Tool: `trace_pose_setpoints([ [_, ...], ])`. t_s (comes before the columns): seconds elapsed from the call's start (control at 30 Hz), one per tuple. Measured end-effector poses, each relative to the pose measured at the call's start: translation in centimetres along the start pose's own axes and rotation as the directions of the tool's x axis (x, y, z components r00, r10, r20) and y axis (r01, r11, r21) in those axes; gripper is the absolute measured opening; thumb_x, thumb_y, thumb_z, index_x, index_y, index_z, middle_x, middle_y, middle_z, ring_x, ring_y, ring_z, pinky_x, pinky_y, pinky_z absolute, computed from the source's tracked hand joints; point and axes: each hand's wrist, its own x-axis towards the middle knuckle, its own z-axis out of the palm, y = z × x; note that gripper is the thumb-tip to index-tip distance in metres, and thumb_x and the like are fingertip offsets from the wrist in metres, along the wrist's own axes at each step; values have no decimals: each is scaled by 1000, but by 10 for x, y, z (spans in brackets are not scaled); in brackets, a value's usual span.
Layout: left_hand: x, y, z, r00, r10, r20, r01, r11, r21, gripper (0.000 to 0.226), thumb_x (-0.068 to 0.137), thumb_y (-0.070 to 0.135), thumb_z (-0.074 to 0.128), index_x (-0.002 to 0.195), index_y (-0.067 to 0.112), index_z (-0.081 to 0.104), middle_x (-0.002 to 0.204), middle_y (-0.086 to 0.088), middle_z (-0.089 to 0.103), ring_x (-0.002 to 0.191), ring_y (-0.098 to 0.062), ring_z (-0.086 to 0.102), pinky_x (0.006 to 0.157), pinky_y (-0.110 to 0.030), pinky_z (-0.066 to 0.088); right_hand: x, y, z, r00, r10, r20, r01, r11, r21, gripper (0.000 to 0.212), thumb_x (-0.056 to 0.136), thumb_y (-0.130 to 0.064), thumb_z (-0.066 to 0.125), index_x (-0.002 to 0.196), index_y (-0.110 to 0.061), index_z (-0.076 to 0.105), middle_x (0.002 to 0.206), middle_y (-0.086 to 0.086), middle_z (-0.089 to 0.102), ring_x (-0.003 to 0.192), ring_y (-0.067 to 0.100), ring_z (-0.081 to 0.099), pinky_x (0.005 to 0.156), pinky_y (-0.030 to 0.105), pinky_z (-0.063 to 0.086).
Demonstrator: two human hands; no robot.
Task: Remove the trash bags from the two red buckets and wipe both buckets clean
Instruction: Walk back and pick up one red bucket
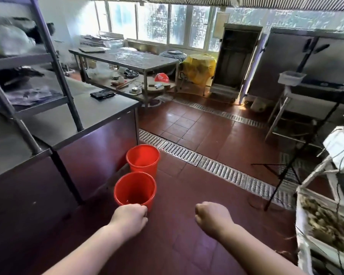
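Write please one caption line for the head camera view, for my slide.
Left hand grips the near red bucket rim beside the far red bucket; right hand holds nothing.

The two round red plastic buckets, the near one (135, 189) and the far one (143, 157), look smooth and slightly glossy, inside and outside. The dark red floor tiles (187, 124) are glazed and reflect the window light. The long grey metal drain grates (222, 171) have a ribbed, shiny surface. The grey steel counter (95, 114) looks brushed and dull, and the steel worktable (127, 58) behind it also.
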Motion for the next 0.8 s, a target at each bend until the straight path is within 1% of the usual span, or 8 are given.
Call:
trace_pose_setpoints([
  [0.13, 71, -6, -9, 999, -45, 21, 46, 998, -42, 25, 92, 38, 44, 103, 24, 61, 111, 5, 64, 105, -18, 60, 80, -31, 45, 76, 33, -4, 999, -33, 33, 33, 999, 5, 29, 92, -30, 39, 99, -14, 62, 105, 6, 64, 100, 31, 60, 75, 33, 48],
  [0.23, 137, -15, -14, 998, -61, 25, 63, 996, -61, 24, 92, 38, 44, 101, 23, 61, 109, 5, 64, 104, -19, 60, 80, -31, 46, 137, 55, -3, 998, -53, 46, 54, 999, -7, 27, 91, -30, 39, 95, -14, 61, 103, 6, 64, 99, 31, 60, 73, 32, 47],
  [0.33, 214, -27, -20, 998, -58, 19, 60, 994, -97, 24, 92, 38, 45, 101, 22, 61, 108, 5, 64, 103, -20, 60, 80, -33, 47, 206, 78, -7, 997, -37, 71, 39, 999, -29, 27, 91, -29, 39, 96, -14, 60, 104, 6, 64, 100, 31, 59, 74, 32, 47],
  [0.5, 348, -53, -43, 999, -31, 12, 32, 994, -103, 27, 92, 39, 43, 104, 22, 60, 113, 3, 64, 108, -20, 59, 83, -32, 45, 326, 121, -33, 996, 7, 91, -3, 999, -35, 26, 91, -30, 39, 97, -15, 59, 106, 7, 62, 103, 30, 58, 77, 34, 46],
  [0.73, 514, -61, -91, 1000, 20, 19, -19, 999, -41, 27, 94, 37, 42, 109, 22, 60, 117, 4, 63, 111, -20, 58, 84, -32, 45, 464, 180, -67, 995, 53, 83, -52, 999, -10, 27, 92, -33, 39, 98, -16, 59, 106, 6, 64, 102, 29, 59, 77, 34, 47],
  [0.8, 544, -62, -100, 1000, 17, 25, -17, 1000, -8, 27, 94, 37, 42, 109, 22, 60, 118, 3, 63, 112, -20, 57, 83, -33, 45, 494, 193, -75, 995, 53, 88, -52, 999, -12, 26, 91, -32, 40, 96, -15, 58, 104, 7, 64, 101, 31, 60, 76, 34, 47],
])
